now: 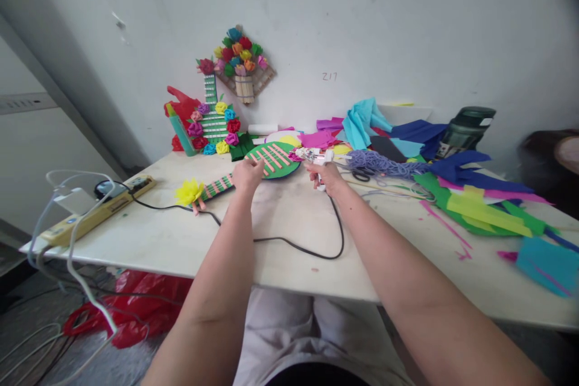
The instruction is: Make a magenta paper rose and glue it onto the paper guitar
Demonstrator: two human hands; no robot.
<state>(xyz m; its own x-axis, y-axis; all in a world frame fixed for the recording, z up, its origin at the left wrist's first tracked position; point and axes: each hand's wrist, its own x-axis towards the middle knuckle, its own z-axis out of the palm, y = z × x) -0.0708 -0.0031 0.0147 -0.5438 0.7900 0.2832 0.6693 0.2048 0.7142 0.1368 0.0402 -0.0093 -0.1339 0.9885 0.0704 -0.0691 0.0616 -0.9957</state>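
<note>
My left hand (248,176) is closed on a green guitar-shaped paper craft (284,170) lying on the table, where its neck joins its round body. Pink strips run across both parts. A yellow paper flower (190,192) tops the neck's far left end. In my right hand (329,178) is a white hot glue gun (326,157), its front pointing left at the body's right edge. A small pink paper piece (295,157) shows by that edge; whether the gun touches it I cannot tell. The gun's black cord (312,251) loops across the table.
A yellow power strip (90,211) with plugs sits on the left. A flower-trimmed guitar craft (214,123) leans against the wall beside a glue bottle (181,131). Purple yarn (384,164), black scissors (360,175), coloured paper (479,211) and a dark bottle (465,132) lie or stand on the right.
</note>
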